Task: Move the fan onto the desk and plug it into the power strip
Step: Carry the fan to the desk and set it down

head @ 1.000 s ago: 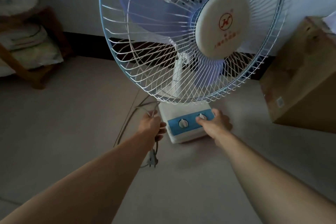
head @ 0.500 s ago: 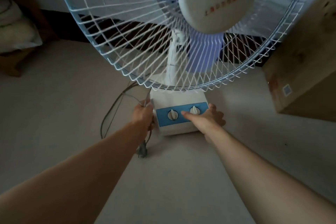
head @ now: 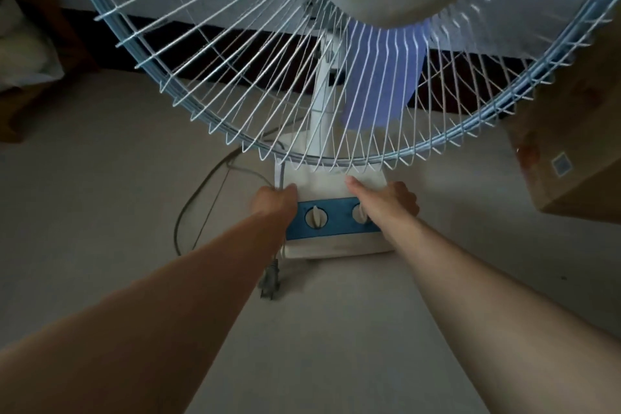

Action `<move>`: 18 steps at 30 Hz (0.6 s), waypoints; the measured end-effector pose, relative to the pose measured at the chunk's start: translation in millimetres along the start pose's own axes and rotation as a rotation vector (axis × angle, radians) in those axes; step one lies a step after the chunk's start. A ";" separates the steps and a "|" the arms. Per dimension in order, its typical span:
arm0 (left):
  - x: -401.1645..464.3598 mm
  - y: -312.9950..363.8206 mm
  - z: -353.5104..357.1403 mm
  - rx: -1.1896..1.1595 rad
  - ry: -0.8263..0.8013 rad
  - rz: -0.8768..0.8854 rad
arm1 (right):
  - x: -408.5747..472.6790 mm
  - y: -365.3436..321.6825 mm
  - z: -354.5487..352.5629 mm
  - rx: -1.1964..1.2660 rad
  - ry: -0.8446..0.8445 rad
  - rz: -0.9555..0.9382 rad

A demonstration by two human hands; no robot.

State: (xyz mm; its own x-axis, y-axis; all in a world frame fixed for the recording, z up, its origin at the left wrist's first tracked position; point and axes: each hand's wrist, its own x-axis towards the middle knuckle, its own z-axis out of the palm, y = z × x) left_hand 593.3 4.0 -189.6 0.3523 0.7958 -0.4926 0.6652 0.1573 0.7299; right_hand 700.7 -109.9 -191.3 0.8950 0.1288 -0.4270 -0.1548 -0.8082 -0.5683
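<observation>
A white fan [head: 331, 104] with a pale blue wire cage and purple blades stands on the floor, filling the upper view. Its white base [head: 336, 242] carries a blue panel with two dials. My left hand [head: 274, 203] grips the base's left side, with the grey cord held against it. Below that hand the plug [head: 270, 282] dangles. My right hand [head: 386, 202] grips the base's right side, thumb on top. Neither a desk nor a power strip is in view.
A cardboard box [head: 571, 144] sits on the floor at the right, close to the cage. A loop of cord [head: 193, 198] lies left of the base. Wooden furniture with pale bundles [head: 20, 54] stands at the far left. A dark skirting runs along the wall behind.
My view has closed in on the fan. Both hands have shifted from the front of the base to its two sides. The plug hangs nearer the base.
</observation>
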 end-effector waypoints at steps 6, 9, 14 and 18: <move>6.0 3.7 5.8 -0.056 -0.027 -0.138 | 3.6 1.5 -0.3 -0.022 0.010 0.007; 4.2 2.0 2.0 -0.178 -0.027 -0.180 | -2.3 4.4 -2.7 0.015 -0.017 -0.002; -4.6 -13.2 2.9 -0.116 0.028 -0.125 | -13.4 11.5 -9.3 0.242 -0.026 0.086; -8.3 -16.1 -1.0 -0.117 0.065 -0.096 | -19.2 16.0 -8.0 0.232 -0.066 0.063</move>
State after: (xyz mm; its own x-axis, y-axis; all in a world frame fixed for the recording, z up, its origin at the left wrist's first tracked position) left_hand 579.0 -4.5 -196.8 0.2452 0.8092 -0.5339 0.6115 0.2982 0.7329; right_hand 684.4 -129.9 -186.6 0.8524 0.1254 -0.5076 -0.3084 -0.6634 -0.6817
